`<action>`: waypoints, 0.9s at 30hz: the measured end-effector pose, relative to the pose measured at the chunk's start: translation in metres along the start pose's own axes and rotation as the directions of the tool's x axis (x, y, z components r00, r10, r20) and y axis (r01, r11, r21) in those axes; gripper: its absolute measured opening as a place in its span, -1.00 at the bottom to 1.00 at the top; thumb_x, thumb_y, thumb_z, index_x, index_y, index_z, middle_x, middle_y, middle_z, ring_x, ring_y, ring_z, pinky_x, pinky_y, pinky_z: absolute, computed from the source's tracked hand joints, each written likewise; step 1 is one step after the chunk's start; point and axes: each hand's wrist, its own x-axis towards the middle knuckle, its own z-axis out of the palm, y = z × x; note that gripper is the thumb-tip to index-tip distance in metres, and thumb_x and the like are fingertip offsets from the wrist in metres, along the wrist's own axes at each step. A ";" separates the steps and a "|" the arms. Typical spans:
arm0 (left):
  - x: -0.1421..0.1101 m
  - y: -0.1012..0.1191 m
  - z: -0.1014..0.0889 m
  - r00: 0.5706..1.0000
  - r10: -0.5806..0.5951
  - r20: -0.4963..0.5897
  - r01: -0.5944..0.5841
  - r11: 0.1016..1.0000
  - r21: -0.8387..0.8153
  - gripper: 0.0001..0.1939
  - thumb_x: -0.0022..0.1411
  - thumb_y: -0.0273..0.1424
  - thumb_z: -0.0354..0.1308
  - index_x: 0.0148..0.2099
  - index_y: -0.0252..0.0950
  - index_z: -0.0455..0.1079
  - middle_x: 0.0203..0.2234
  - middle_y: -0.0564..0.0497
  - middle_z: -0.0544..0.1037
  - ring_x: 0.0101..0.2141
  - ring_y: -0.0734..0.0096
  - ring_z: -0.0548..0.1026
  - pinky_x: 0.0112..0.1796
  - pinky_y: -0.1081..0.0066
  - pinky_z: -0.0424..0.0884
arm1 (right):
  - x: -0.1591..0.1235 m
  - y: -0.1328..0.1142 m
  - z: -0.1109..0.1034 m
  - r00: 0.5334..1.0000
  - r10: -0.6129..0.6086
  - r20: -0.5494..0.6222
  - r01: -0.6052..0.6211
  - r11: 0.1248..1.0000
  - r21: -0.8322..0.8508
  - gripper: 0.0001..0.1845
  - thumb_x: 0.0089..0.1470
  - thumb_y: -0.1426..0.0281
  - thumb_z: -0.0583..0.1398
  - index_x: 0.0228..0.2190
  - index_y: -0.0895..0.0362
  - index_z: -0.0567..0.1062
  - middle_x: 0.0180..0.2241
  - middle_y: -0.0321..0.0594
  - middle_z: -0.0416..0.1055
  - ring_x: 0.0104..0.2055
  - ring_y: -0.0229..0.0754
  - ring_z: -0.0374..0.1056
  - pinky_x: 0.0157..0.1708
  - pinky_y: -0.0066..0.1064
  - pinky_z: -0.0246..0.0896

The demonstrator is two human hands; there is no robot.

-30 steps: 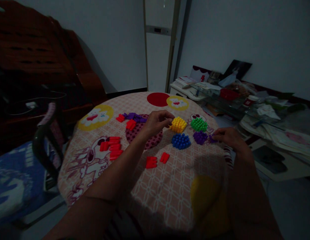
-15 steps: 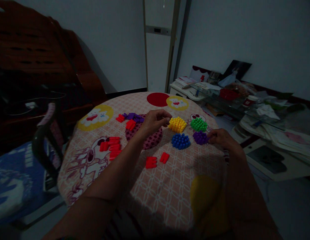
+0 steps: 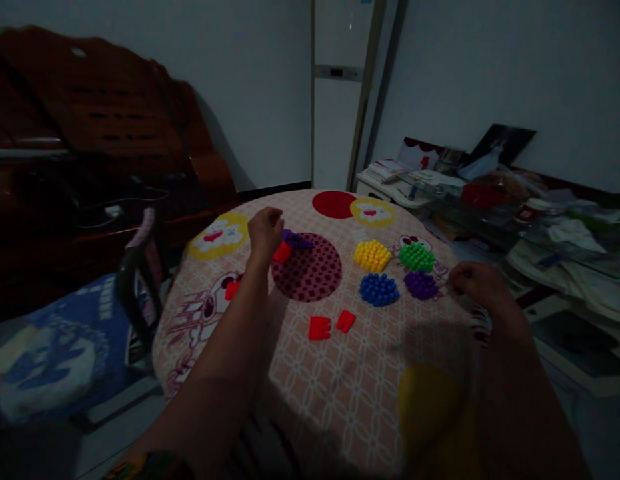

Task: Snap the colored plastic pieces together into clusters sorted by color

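Above the left side of the table, my left hand (image 3: 267, 232) is closed, its fingers curled. What it holds, if anything, is hidden. Close to it lie purple plastic pieces (image 3: 299, 240) and a red piece (image 3: 282, 252). My right hand (image 3: 474, 285) is closed with bent fingers just right of a purple knobbly cluster (image 3: 421, 285), apart from it. Anything in those fingers is too dark to make out. Beside that cluster sit green (image 3: 417, 257), yellow (image 3: 371, 256) and blue (image 3: 379, 289) clusters. Two red toothed pieces (image 3: 320, 327) lie nearer me.
A patterned cloth covers the round table (image 3: 335, 393). My left forearm partly hides more red pieces (image 3: 232, 290). A chair (image 3: 135, 280) stands at the left, a wooden bench (image 3: 115, 127) behind it. To the right is a cluttered glass-topped cabinet (image 3: 470, 203).
My left hand has moved left, from beside the yellow cluster to the purple and red pieces. My right hand has drawn slightly away from the purple cluster. The view has turned a little left.
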 end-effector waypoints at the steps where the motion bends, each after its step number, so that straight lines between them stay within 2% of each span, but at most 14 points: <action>1: 0.003 -0.011 0.002 0.999 -0.031 -0.015 0.032 0.998 0.046 -0.58 0.19 -0.43 0.04 0.08 -0.34 0.46 -0.03 -0.17 0.58 -0.07 0.19 0.54 0.01 0.22 0.43 | 0.000 -0.002 -0.001 0.999 0.045 -0.023 -0.044 0.999 0.024 -0.90 -0.11 0.41 0.16 -0.52 0.10 0.50 -0.60 -0.20 0.50 -0.53 -0.12 0.44 -0.45 -0.36 0.27; 3: 0.007 -0.029 0.009 0.997 -0.078 0.009 0.076 0.988 0.132 -0.53 0.23 -0.40 0.04 0.18 -0.36 0.38 0.06 -0.22 0.51 0.03 0.14 0.48 0.09 0.20 0.36 | 0.001 -0.008 -0.003 0.991 0.128 -0.045 -0.124 0.989 0.084 -0.87 -0.09 0.42 0.14 -0.49 0.10 0.51 -0.60 -0.18 0.50 -0.50 -0.08 0.45 -0.41 -0.33 0.28; 5: 0.012 -0.039 0.019 0.989 -0.116 0.097 0.094 0.974 0.205 -0.48 0.27 -0.34 0.05 0.25 -0.37 0.33 0.13 -0.27 0.45 0.12 0.07 0.42 0.15 0.19 0.29 | 0.001 -0.013 -0.003 0.984 0.163 -0.076 -0.153 0.981 0.118 -0.86 -0.07 0.42 0.14 -0.45 0.10 0.52 -0.61 -0.18 0.49 -0.49 -0.05 0.46 -0.39 -0.30 0.28; 8: 0.021 -0.042 0.034 0.950 -0.198 0.241 0.118 0.944 0.310 -0.43 0.31 -0.22 0.06 0.31 -0.28 0.28 0.22 -0.30 0.36 0.20 -0.08 0.34 0.15 0.10 0.28 | 0.001 -0.019 -0.002 0.978 0.170 -0.121 -0.151 0.977 0.151 -0.85 -0.04 0.42 0.15 -0.41 0.11 0.53 -0.56 -0.14 0.51 -0.49 -0.04 0.47 -0.37 -0.28 0.27; 11: 0.029 -0.038 0.044 0.904 -0.276 0.326 0.123 0.899 0.420 -0.40 0.34 -0.08 -0.03 0.33 -0.20 0.28 0.24 -0.34 0.31 0.20 -0.26 0.30 0.10 -0.08 0.29 | 0.001 -0.023 0.000 0.976 0.161 -0.145 -0.136 0.976 0.167 -0.86 -0.02 0.42 0.16 -0.39 0.12 0.54 -0.54 -0.10 0.52 -0.48 -0.04 0.46 -0.36 -0.27 0.25; 13: 0.031 -0.035 0.048 0.879 -0.275 0.389 0.071 0.883 0.464 -0.41 0.35 -0.04 -0.07 0.29 -0.21 0.35 0.20 -0.36 0.34 0.19 -0.30 0.31 0.08 -0.11 0.30 | 0.001 -0.025 0.000 0.973 0.170 -0.155 -0.143 0.975 0.172 -0.86 -0.03 0.41 0.17 -0.41 0.13 0.54 -0.58 -0.11 0.50 -0.49 -0.04 0.46 -0.35 -0.27 0.24; 15: 0.027 -0.030 0.049 0.861 -0.239 0.449 -0.006 0.878 0.478 -0.43 0.33 -0.03 -0.03 0.24 -0.20 0.41 0.17 -0.36 0.38 0.17 -0.29 0.32 0.07 -0.08 0.31 | 0.002 -0.026 0.001 0.970 0.165 -0.180 -0.135 0.977 0.167 -0.87 -0.05 0.42 0.18 -0.42 0.13 0.55 -0.59 -0.11 0.50 -0.49 -0.05 0.44 -0.35 -0.27 0.24; 20: -0.005 -0.011 0.041 0.829 -0.110 0.548 -0.205 0.853 0.481 -0.47 0.31 -0.15 0.10 0.28 -0.13 0.35 0.17 -0.26 0.42 0.14 -0.13 0.37 0.07 0.05 0.34 | 0.005 -0.024 0.006 0.966 0.141 -0.216 -0.107 0.981 0.165 -0.82 -0.10 0.39 0.18 -0.44 0.14 0.58 -0.57 -0.15 0.52 -0.52 -0.10 0.42 -0.39 -0.29 0.25; 22: -0.018 0.001 0.036 0.771 -0.041 0.635 -0.306 0.852 0.425 -0.52 0.29 -0.22 0.13 0.23 -0.14 0.40 0.15 -0.19 0.46 0.11 -0.01 0.42 0.06 0.19 0.36 | 0.006 -0.025 0.008 0.965 0.145 -0.219 -0.110 0.980 0.164 -0.81 -0.12 0.37 0.18 -0.45 0.14 0.59 -0.60 -0.20 0.50 -0.54 -0.10 0.42 -0.40 -0.28 0.25; 25: -0.027 0.019 0.029 0.601 0.095 0.793 -0.442 0.866 0.231 -0.66 0.25 -0.31 0.17 0.05 -0.19 0.54 0.01 -0.08 0.59 -0.02 0.18 0.52 -0.03 0.39 0.36 | 0.006 -0.030 0.008 0.967 0.151 -0.206 -0.113 0.976 0.187 -0.83 -0.13 0.40 0.18 -0.47 0.13 0.58 -0.63 -0.23 0.47 -0.56 -0.09 0.41 -0.41 -0.28 0.26; 26: -0.027 0.024 0.026 0.562 0.126 0.817 -0.452 0.875 0.176 -0.71 0.25 -0.34 0.16 -0.01 -0.20 0.57 -0.06 -0.06 0.63 -0.08 0.23 0.54 -0.08 0.42 0.37 | 0.005 -0.032 0.008 0.967 0.154 -0.203 -0.114 0.974 0.195 -0.84 -0.13 0.41 0.17 -0.48 0.12 0.57 -0.64 -0.24 0.46 -0.56 -0.09 0.41 -0.41 -0.28 0.26; 27: -0.025 0.027 0.022 0.554 0.149 0.819 -0.443 0.886 0.139 -0.73 0.25 -0.36 0.14 -0.05 -0.21 0.59 -0.13 -0.04 0.65 -0.14 0.27 0.56 -0.13 0.45 0.37 | 0.004 -0.034 0.007 0.967 0.154 -0.203 -0.114 0.973 0.199 -0.84 -0.13 0.41 0.17 -0.48 0.12 0.57 -0.65 -0.25 0.45 -0.56 -0.09 0.42 -0.41 -0.28 0.26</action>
